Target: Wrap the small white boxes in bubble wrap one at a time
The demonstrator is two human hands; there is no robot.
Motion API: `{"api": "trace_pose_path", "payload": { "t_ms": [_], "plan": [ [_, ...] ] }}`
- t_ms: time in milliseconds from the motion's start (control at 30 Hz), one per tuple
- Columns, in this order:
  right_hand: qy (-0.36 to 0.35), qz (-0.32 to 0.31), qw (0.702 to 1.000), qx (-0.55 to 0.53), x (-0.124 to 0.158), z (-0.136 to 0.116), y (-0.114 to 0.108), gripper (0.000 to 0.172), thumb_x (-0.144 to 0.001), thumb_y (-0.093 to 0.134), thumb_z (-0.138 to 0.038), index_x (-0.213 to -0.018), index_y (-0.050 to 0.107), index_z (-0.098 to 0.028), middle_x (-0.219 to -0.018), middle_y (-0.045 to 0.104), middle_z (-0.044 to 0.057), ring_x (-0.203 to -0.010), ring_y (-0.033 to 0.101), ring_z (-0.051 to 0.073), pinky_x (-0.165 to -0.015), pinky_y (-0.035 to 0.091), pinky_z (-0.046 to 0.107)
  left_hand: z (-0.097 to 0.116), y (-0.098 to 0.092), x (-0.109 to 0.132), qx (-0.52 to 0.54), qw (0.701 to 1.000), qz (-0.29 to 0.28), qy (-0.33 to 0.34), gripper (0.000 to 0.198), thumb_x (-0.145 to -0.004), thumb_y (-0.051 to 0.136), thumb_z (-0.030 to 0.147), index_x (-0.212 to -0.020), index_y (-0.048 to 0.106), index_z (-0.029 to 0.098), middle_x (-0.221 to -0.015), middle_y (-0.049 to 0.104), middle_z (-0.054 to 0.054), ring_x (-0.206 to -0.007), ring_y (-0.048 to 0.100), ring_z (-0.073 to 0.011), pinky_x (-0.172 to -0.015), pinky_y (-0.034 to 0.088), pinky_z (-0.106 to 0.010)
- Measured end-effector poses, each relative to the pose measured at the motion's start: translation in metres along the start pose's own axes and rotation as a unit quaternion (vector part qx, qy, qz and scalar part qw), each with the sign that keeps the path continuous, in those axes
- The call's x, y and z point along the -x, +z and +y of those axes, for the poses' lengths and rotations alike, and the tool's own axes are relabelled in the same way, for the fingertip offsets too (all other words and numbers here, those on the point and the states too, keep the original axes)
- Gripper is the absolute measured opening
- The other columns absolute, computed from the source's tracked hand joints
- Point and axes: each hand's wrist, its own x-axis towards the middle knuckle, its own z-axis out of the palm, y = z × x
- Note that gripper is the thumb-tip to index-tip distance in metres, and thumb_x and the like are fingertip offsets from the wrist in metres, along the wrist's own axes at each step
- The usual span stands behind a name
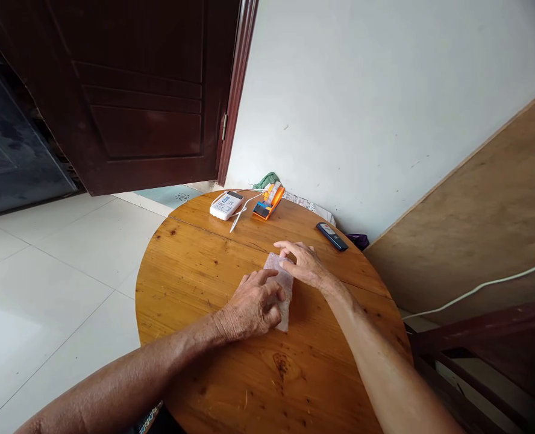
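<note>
A flat, pale pinkish-white packet, seemingly in bubble wrap (pixel 282 322), lies lengthwise on the round wooden table (pixel 181 271). My left hand (pixel 253 304) is over its left side, fingers bent and spread apart, with nothing visible gripped in them. Part of the packet is hidden under this hand. At the packet's far right corner is my right hand (pixel 302 262), its index finger stretched out and its thumb held apart at the packet's edge. Whether the fingertips press on the wrap is hard to tell.
Toward the table's back stand a white device with a cable (pixel 226 205) and an orange tape dispenser (pixel 269 202). A dark, slim handheld object (pixel 332 236) lies at the right rear. Behind are a white wall (pixel 362 108) and a dark red door (pixel 150 96).
</note>
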Motion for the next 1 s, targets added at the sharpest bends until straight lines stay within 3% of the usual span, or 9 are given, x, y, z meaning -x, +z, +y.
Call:
{"api": "trace_pose_path", "payload": {
  "t_ms": [167, 333, 433, 500, 600, 700, 833, 1000],
  "plan": [
    [0.022, 0.016, 0.999, 0.017, -0.001, 0.002, 0.001, 0.058, -0.074, 0.058, -0.02, -0.131, 0.055, -0.026, -0.122, 0.067, 0.006, -0.117, 0.053, 0.032, -0.096, 0.037, 0.047, 0.005, -0.004, 0.001, -0.02, 1.0, 0.002, 0.007, 0.029, -0.071, 0.057, 0.012, -0.097, 0.064, 0.02, -0.141, 0.05, -0.011, -0.122, 0.05, -0.0304, -0.101, 0.04, -0.049],
    [0.051, 0.114, 0.992, -0.025, 0.01, 0.013, 0.015, 0.059, -0.073, 0.065, -0.031, -0.131, 0.056, -0.021, -0.133, 0.06, 0.013, -0.119, 0.054, 0.032, -0.099, 0.04, 0.049, 0.006, -0.007, -0.001, -0.038, 0.999, 0.009, 0.035, 0.027, -0.07, 0.056, 0.01, -0.093, 0.065, 0.02, -0.134, 0.058, -0.009, -0.117, 0.052, -0.0286, -0.097, 0.041, -0.046],
    [0.119, 0.16, 0.971, -0.132, 0.027, 0.021, 0.021, 0.059, -0.073, 0.066, -0.039, -0.128, 0.057, -0.018, -0.123, 0.065, 0.014, -0.097, 0.065, 0.026, -0.087, 0.049, 0.042, 0.006, -0.007, -0.001, -0.036, 0.998, 0.013, 0.045, 0.026, -0.071, 0.056, 0.011, -0.092, 0.066, 0.021, -0.127, 0.064, -0.007, -0.12, 0.051, -0.0277, -0.097, 0.04, -0.044],
    [0.173, 0.157, 0.949, -0.211, 0.039, 0.022, 0.023, 0.056, -0.073, 0.066, -0.043, -0.122, 0.06, -0.016, -0.106, 0.071, 0.011, -0.082, 0.066, 0.022, -0.077, 0.052, 0.037, 0.006, -0.007, 0.0, -0.039, 0.998, 0.017, 0.048, 0.025, -0.071, 0.056, 0.011, -0.092, 0.066, 0.021, -0.125, 0.066, -0.006, -0.119, 0.052, -0.0268, -0.096, 0.041, -0.043],
    [0.226, 0.122, 0.915, -0.312, 0.048, 0.015, 0.023, 0.053, -0.069, 0.068, -0.046, -0.112, 0.062, -0.015, -0.085, 0.072, 0.006, -0.07, 0.064, 0.019, -0.06, 0.048, 0.029, 0.006, -0.007, 0.001, -0.045, 0.997, 0.023, 0.054, 0.026, -0.071, 0.055, 0.01, -0.092, 0.066, 0.021, -0.122, 0.067, -0.005, -0.113, 0.054, -0.0256, -0.093, 0.041, -0.042],
    [0.249, 0.106, 0.889, -0.37, 0.045, 0.003, 0.024, 0.048, -0.064, 0.071, -0.042, -0.104, 0.064, -0.016, -0.077, 0.07, 0.003, -0.06, 0.06, 0.016, -0.047, 0.04, 0.024, 0.006, -0.006, 0.001, -0.053, 0.997, 0.023, 0.057, 0.027, -0.071, 0.055, 0.01, -0.092, 0.067, 0.021, -0.119, 0.068, -0.005, -0.107, 0.054, -0.0251, -0.091, 0.042, -0.041],
    [0.233, 0.081, 0.879, -0.407, 0.033, -0.01, 0.024, 0.032, -0.062, 0.07, -0.037, -0.089, 0.067, -0.018, -0.064, 0.068, 0.0, -0.054, 0.057, 0.015, -0.044, 0.036, 0.023, 0.006, -0.007, 0.002, -0.057, 0.996, 0.019, 0.059, 0.027, -0.072, 0.055, 0.011, -0.094, 0.068, 0.02, -0.12, 0.067, -0.006, -0.102, 0.054, -0.0245, -0.092, 0.044, -0.04],
    [0.217, 0.077, 0.869, -0.437, 0.026, -0.013, 0.027, 0.024, -0.059, 0.071, -0.031, -0.078, 0.067, -0.018, -0.065, 0.07, 0.0, -0.056, 0.06, 0.015, -0.049, 0.042, 0.024, 0.005, -0.008, 0.002, -0.065, 0.996, 0.017, 0.065, 0.026, -0.074, 0.056, 0.012, -0.094, 0.069, 0.022, -0.121, 0.066, -0.005, -0.1, 0.054, -0.0244, -0.091, 0.044, -0.039]
  ]
}}
